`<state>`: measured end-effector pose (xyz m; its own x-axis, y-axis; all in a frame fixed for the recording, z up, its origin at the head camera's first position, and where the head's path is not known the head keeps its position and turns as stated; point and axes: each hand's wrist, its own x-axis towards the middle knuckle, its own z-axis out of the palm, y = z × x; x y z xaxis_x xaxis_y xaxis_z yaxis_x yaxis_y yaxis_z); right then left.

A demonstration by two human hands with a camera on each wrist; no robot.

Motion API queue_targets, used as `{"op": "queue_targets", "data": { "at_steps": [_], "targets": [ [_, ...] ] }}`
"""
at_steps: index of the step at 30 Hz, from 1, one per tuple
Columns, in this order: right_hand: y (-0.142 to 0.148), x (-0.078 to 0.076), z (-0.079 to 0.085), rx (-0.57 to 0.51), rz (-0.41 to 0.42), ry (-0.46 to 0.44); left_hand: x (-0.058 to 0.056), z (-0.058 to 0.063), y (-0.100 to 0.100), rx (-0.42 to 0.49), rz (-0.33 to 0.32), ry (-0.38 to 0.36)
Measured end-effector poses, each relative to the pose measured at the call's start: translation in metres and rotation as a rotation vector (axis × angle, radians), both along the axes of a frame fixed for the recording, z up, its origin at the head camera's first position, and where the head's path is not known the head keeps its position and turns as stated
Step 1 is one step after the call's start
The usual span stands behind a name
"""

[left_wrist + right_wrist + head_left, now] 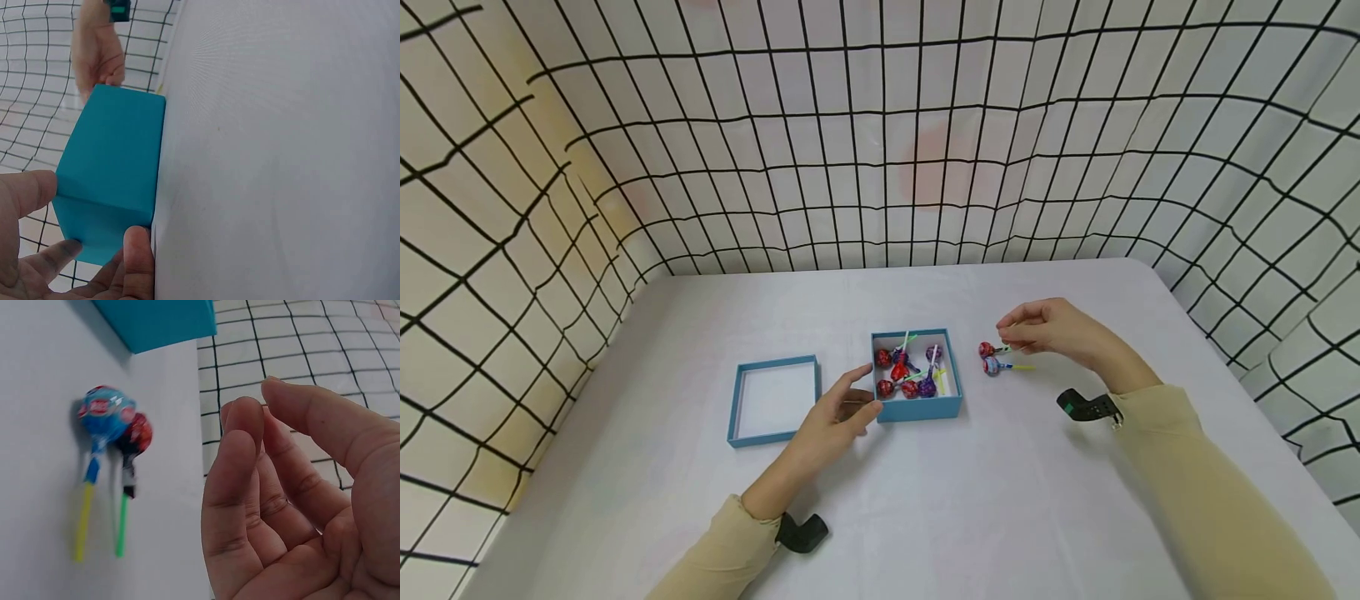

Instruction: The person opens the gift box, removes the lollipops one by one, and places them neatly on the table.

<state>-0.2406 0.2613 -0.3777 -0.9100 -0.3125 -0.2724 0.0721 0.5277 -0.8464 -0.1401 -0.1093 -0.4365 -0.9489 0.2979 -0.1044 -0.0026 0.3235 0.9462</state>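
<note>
A blue box (921,409) holds several lollipops with red and purple wrappers, their sticks pointing various ways. My left hand (831,425) is at the box's left end, fingers spread. In the left wrist view, its fingertips touch the blue wall (112,150). To the right of the box, my right hand (1054,332) hovers over two lollipops on the table. One has a blue wrapper (107,415) and yellow stick, the other a red and dark wrapper (140,432) and green stick. The right fingers are loosely bent, a gap showing between thumb and fingertips, with nothing held.
The blue-edged box lid (773,362) lies inside-up left of my left hand. A white cloth covers the table (970,500). Black netting (880,167) over white sheeting rises behind and on both sides. Each wrist carries a small black camera (802,533).
</note>
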Motion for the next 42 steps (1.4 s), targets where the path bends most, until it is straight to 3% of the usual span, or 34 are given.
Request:
{"op": "queue_targets", "data": {
  "at_steps": [6,17,25,42],
  "targets": [
    [-0.021,-0.008,0.017,0.026,0.073,0.023,-0.001,0.0,-0.001,0.007,-0.007,-0.002],
    [-0.07,-0.023,0.026,0.093,0.223,0.064,-0.001,-0.002,-0.001,0.016,0.0,0.0],
    [-0.093,-0.033,0.025,0.106,0.259,0.076,-0.002,-0.002,-0.002,0.009,-0.002,-0.003],
    [-0.124,-0.036,0.023,0.169,0.3,0.095,-0.003,-0.002,-0.002,0.021,-0.012,-0.005]
  ]
}}
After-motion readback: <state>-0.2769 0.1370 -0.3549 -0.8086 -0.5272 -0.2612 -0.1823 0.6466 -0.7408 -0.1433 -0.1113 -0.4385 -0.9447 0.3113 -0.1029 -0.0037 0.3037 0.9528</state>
